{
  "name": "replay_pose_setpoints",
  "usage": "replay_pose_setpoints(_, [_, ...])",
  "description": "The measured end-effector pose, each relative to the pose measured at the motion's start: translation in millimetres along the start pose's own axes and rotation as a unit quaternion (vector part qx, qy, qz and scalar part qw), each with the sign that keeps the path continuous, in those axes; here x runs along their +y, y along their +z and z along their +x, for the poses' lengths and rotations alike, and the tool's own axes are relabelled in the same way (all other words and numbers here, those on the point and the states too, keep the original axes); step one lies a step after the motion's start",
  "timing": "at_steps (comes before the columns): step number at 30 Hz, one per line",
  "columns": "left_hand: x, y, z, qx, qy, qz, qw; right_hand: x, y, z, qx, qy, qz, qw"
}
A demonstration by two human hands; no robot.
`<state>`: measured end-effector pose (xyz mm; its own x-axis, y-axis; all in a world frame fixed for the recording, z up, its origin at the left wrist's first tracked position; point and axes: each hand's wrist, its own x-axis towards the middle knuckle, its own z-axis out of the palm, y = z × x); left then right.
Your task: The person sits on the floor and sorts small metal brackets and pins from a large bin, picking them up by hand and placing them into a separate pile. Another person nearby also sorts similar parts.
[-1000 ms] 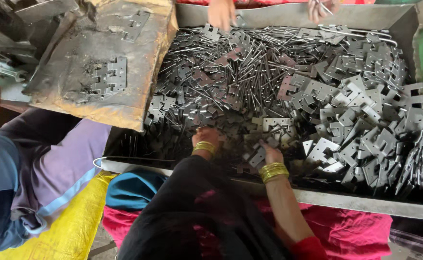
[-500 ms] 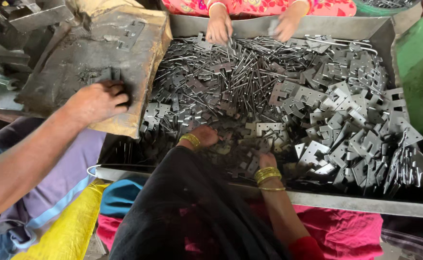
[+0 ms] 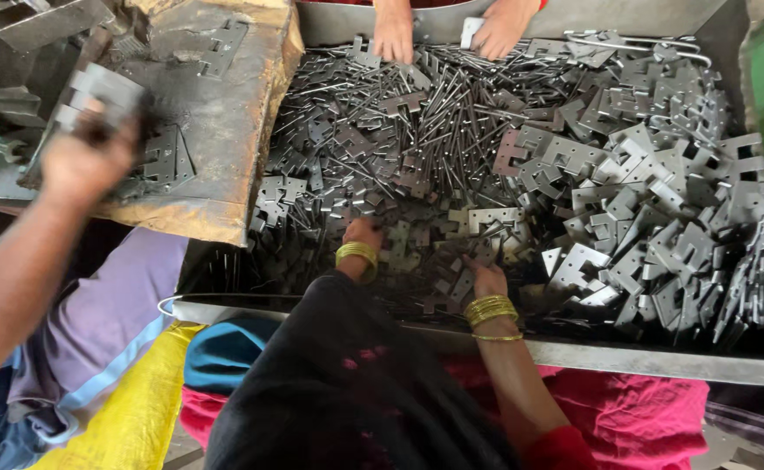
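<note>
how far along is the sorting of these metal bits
Done: a few hinge plates lie on the cardboard at the left. In hand: the left hand and right hand both dig among plates in the tray. Left: most of it, with a heap of plates and rods filling the tray.

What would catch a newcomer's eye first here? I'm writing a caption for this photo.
First the big metal tray, heaped with grey stamped hinge plates on the right and thin pins toward the far middle. At its near edge, the left hand and right hand, both with gold bangles, dig into the pile. At left, a co-worker's hand lifts plates over a worn cardboard sheet.
</note>
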<state>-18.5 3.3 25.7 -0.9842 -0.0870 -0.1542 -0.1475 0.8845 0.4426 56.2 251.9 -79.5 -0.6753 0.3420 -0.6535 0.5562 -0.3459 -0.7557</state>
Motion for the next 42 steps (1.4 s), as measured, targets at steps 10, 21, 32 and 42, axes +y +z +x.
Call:
replay_pose_setpoints(10, [-19.3, 8.7, 12.5, -0.009, -0.006, -0.176, 0.984, -13.4, 7.5, -10.8, -0.023, -0.087, 0.021, 0.996])
replay_pose_setpoints(21, [64.0, -16.8, -33.7, -0.099, 0.151, -0.323, 0.929, -28.1, -2.4, -18.6, -0.034, -0.160, 0.024, 0.986])
replay_pose_setpoints(32, [187.7, 27.6, -97.2, -0.054, 0.258, -0.406, 0.875, -151.3, -166.9, -17.5, 0.127, -0.235, 0.236, 0.934])
replay_pose_setpoints(42, [133.4, 44.6, -197.7, -0.105, 0.176, -0.022, 0.978, -349.0, -421.6, 60.1, 0.370, -0.279, 0.414, 0.783])
